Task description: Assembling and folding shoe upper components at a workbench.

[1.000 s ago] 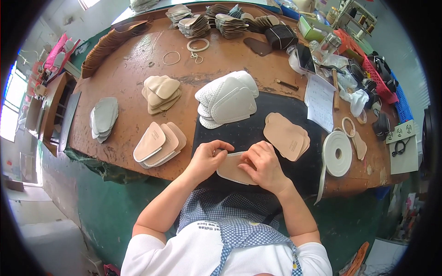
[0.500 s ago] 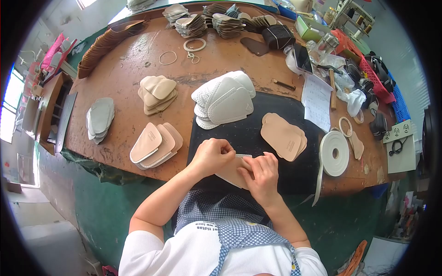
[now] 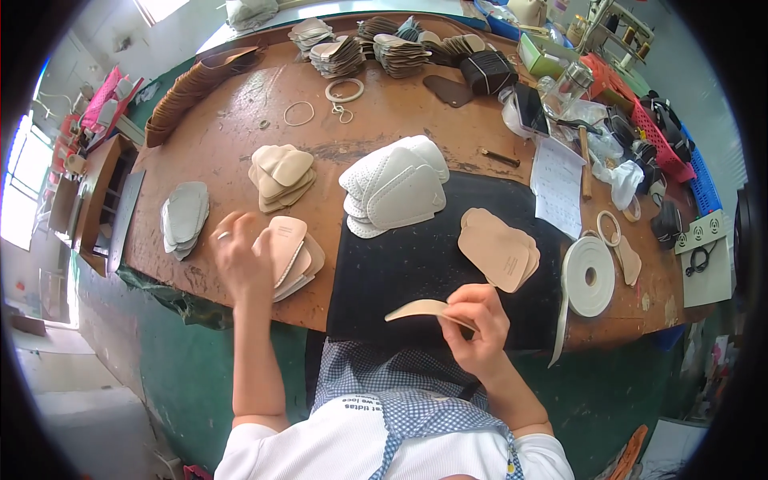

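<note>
My right hand [image 3: 478, 330] holds a beige, curved insole-like pad [image 3: 422, 310] above the black mat [image 3: 372, 280], pinched at its right end between thumb and fingers. At the left, my left hand [image 3: 242, 260], with a ring on one finger, hovers at the left edge of a fanned stack of beige pads with white edging [image 3: 290, 244]. Its thumb and fingers stand apart, slightly blurred; whether the thumb touches the top pad I cannot tell. White perforated pads [image 3: 396, 188] lie piled at the mat's far left corner, and a beige stack [image 3: 498, 250] rests on its right side.
Tan pads [image 3: 282, 176] and grey pads [image 3: 186, 216] sit farther left. A white tape roll [image 3: 589, 276] lies right of the mat, near a written paper sheet [image 3: 558, 180] and a hammer [image 3: 586, 164]. More pad stacks [image 3: 336, 58] stand at the far edge.
My left hand has let go of the pad and moved left to the beige stack. My right hand has lifted the pad and turned it nearly edge-on.
</note>
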A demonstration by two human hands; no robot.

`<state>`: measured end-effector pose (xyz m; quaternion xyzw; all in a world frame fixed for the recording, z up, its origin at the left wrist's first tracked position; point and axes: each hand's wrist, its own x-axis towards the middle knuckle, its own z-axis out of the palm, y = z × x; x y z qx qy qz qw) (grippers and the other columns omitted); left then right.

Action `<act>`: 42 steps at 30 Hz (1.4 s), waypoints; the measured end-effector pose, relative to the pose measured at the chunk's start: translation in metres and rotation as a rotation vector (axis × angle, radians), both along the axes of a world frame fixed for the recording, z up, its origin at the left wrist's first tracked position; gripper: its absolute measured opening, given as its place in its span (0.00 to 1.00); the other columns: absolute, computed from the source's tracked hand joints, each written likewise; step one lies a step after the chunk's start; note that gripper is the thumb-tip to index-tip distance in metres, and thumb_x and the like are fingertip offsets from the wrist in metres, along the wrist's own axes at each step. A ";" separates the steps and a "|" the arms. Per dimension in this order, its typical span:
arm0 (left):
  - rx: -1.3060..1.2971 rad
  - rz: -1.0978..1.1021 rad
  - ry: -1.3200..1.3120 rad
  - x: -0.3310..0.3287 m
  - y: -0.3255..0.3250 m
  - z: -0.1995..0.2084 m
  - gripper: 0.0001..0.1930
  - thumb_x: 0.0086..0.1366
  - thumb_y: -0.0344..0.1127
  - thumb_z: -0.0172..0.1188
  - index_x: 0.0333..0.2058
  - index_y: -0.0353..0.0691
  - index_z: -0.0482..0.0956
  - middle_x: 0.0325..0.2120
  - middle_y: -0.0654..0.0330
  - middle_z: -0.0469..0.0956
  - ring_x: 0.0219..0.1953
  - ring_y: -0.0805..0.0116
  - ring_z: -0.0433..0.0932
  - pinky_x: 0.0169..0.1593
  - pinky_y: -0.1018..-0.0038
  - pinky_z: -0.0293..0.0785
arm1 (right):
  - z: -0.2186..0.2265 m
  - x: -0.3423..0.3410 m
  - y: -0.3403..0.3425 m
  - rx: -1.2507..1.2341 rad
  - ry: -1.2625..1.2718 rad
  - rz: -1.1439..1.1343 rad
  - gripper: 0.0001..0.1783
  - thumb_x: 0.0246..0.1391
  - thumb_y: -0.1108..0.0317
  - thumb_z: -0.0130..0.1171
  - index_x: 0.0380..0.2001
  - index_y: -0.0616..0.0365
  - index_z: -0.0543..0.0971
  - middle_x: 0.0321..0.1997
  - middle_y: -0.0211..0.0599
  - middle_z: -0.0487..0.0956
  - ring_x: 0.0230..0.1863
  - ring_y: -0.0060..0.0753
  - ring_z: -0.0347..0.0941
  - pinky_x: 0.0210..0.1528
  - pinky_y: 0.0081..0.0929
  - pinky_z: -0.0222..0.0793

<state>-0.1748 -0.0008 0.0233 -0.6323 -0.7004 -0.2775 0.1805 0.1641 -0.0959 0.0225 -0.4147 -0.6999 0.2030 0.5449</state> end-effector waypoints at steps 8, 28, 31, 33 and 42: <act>-0.254 -0.606 -0.212 0.137 0.064 -0.025 0.26 0.53 0.30 0.74 0.51 0.38 0.76 0.46 0.49 0.78 0.52 0.48 0.74 0.56 0.57 0.70 | -0.001 0.005 -0.006 -0.127 0.048 -0.081 0.07 0.63 0.79 0.63 0.42 0.62 0.77 0.39 0.37 0.84 0.35 0.19 0.80 0.36 0.17 0.75; -0.353 -0.609 -0.419 0.104 -0.046 -0.014 0.19 0.61 0.28 0.70 0.51 0.39 0.80 0.38 0.56 0.79 0.34 0.58 0.79 0.40 0.68 0.79 | 0.006 0.002 0.033 -0.601 0.337 -0.095 0.08 0.60 0.73 0.69 0.41 0.61 0.81 0.37 0.27 0.83 0.39 0.18 0.78 0.44 0.21 0.75; -0.333 -0.534 -0.567 0.099 -0.068 -0.022 0.15 0.60 0.26 0.69 0.47 0.38 0.81 0.37 0.56 0.79 0.36 0.59 0.80 0.40 0.65 0.78 | -0.004 -0.011 0.033 -0.637 0.226 -0.051 0.08 0.59 0.72 0.69 0.39 0.62 0.81 0.35 0.30 0.84 0.38 0.19 0.79 0.43 0.22 0.76; -0.122 -0.687 -0.449 0.092 -0.079 -0.031 0.14 0.56 0.23 0.70 0.42 0.38 0.84 0.38 0.56 0.80 0.36 0.56 0.79 0.39 0.65 0.77 | -0.010 -0.015 0.032 -0.668 0.143 -0.044 0.09 0.58 0.73 0.70 0.39 0.62 0.81 0.34 0.33 0.85 0.37 0.20 0.80 0.43 0.23 0.77; -0.179 -0.772 -0.291 0.086 -0.104 -0.057 0.23 0.55 0.24 0.68 0.52 0.41 0.84 0.51 0.59 0.79 0.50 0.55 0.77 0.52 0.61 0.74 | -0.018 -0.017 0.033 -0.762 0.093 -0.051 0.10 0.55 0.74 0.72 0.37 0.62 0.80 0.33 0.32 0.84 0.36 0.19 0.78 0.40 0.21 0.75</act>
